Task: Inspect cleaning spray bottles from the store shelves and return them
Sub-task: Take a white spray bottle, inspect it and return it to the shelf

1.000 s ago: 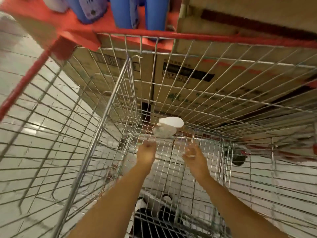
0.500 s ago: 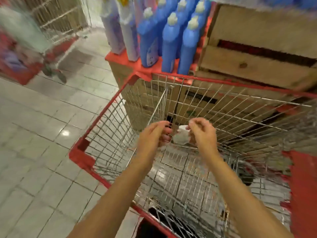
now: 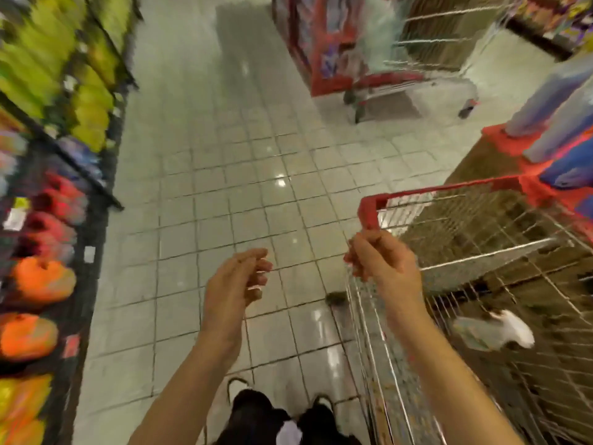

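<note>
A pale spray bottle with a white trigger head [image 3: 494, 329] lies on its side on the floor of the red-rimmed wire shopping cart [image 3: 433, 191] at the right. Neither hand touches it. My left hand [image 3: 237, 281] hovers over the tiled floor left of the cart, fingers loosely curled and holding nothing. My right hand [image 3: 380, 261] is raised in front of the cart's near-left corner, fingers loosely curled, also holding nothing. The view is blurred by motion.
Store shelves [image 3: 48, 187] with yellow, red and orange packs line the left side. Blue and lilac bottles [image 3: 558, 123] stand on a red display at the right. Another red cart [image 3: 394, 81] stands up the tiled aisle [image 3: 224, 187]. My black shoes [image 3: 288, 419] show at the bottom.
Both hands let go of the spray bottle, which now lies in the cart. The view has swung left from the cart to the aisle and the left shelves.
</note>
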